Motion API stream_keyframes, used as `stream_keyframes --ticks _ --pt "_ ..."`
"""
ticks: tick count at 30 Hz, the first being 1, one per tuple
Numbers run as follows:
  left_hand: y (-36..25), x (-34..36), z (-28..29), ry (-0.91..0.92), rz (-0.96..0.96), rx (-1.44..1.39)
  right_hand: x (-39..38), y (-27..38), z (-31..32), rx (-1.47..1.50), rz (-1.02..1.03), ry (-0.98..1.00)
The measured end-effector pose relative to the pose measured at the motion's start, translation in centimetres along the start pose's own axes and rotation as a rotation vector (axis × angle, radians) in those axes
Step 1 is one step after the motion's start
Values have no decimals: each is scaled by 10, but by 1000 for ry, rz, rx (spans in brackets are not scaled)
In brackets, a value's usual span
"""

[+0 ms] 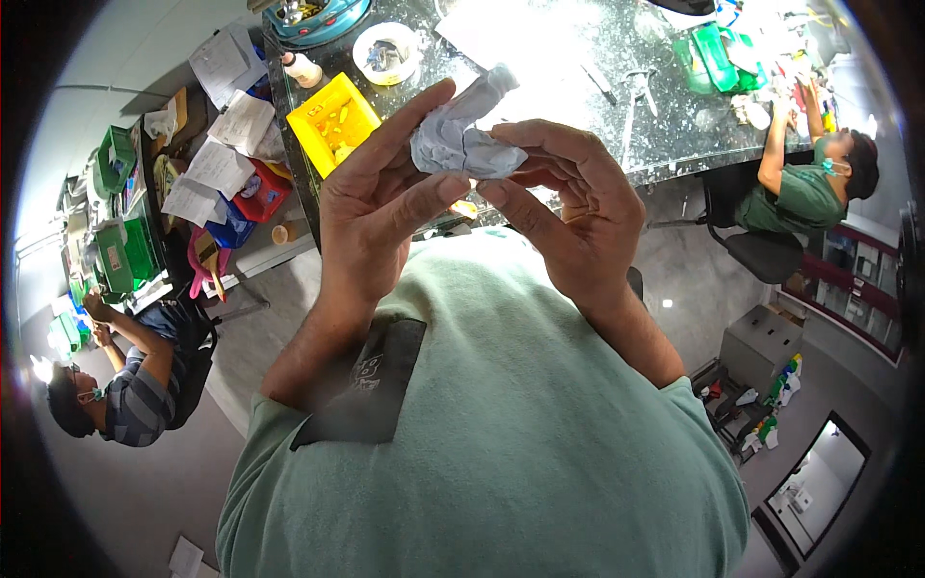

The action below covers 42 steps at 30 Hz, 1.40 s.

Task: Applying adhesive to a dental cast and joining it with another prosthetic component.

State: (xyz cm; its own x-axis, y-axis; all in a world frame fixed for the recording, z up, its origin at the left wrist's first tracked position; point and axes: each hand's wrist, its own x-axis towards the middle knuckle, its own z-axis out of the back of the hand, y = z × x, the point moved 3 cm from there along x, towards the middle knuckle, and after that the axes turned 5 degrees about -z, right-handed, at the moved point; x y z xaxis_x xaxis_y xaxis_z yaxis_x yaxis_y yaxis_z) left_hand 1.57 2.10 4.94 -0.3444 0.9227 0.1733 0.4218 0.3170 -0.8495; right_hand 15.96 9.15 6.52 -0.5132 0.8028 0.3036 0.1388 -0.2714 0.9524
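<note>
Between my two hands, a crumpled piece of white paper [461, 140] is held up just over the front edge of the dark speckled worktop [631, 135]. My left hand [381, 207] grips its left side, with the thumb near the bottom and fingers behind it. My right hand [583, 212] pinches the paper's lower right with bent fingers and thumb. Whether anything lies inside the paper is hidden. Just left of my hands is a yellow tray [306, 125] holding small pieces.
A round white container [378, 72], bottle [303, 70], calipers [641, 91] and green trays [718, 63] lie on the worktop. Co-workers sit at left [135, 405] and right [805, 197]. A side desk holds papers [226, 58] and coloured bins [114, 255].
</note>
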Motion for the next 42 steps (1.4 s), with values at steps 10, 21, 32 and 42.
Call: stream_keyframes --ticks 10,21,32,42 --pt "-4 1 2 16 -22 -8 3 1 1 8 13 13" --pt "-8 0 -1 59 -44 195 0 0 3 -31 -17 -7" --pt "-14 -6 -6 104 -296 438 -1 10 -4 8 80 -3" --pt "-20 -8 -9 80 -245 462 -1 5 -3 17 101 22"
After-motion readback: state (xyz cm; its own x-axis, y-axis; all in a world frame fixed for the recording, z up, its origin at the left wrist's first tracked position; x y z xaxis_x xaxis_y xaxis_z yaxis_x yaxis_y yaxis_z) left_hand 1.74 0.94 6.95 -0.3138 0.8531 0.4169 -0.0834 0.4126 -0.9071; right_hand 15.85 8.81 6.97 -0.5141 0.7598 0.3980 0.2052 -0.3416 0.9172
